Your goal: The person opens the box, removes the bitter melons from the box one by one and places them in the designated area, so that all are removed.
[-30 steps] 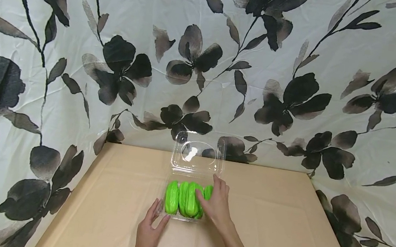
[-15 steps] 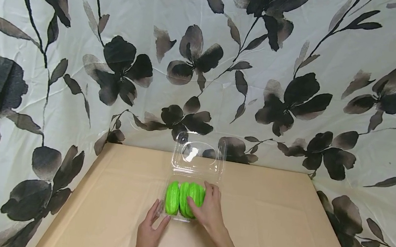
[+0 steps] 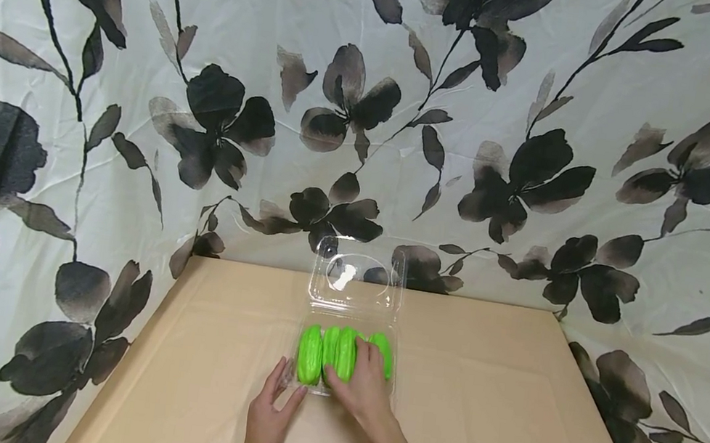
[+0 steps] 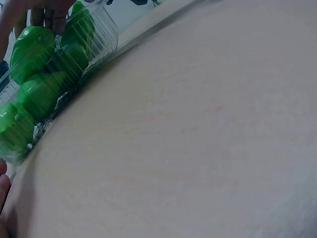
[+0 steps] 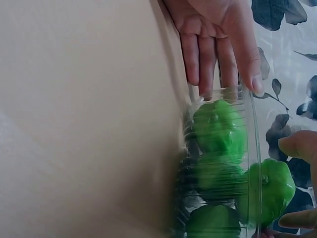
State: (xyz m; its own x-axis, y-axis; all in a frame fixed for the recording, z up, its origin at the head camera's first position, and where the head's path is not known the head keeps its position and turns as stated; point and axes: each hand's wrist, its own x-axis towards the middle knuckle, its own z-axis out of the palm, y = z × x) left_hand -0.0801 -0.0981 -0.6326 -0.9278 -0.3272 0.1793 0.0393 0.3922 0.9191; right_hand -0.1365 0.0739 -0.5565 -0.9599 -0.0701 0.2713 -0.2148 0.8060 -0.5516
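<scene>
A clear plastic clamshell container stands on the table, holding several long, ridged green cucumbers. My left hand grips its front left corner; in the right wrist view the left thumb lies along the rim. Over the container, my right hand holds one cucumber between thumb and fingers. That cucumber sits higher than the others and overlaps the rim in the right wrist view. To the right of the hand another cucumber lies inside. The right fingers partly hide the cucumbers beneath them.
The container's clear lid stands open at the back, upright near the floral cloth behind the table. A light tan covering spreads over the tabletop on both sides.
My right hand has moved left and down from the container's right side onto a middle cucumber. The rightmost cucumber now shows beyond it. The left hand has stayed at the corner.
</scene>
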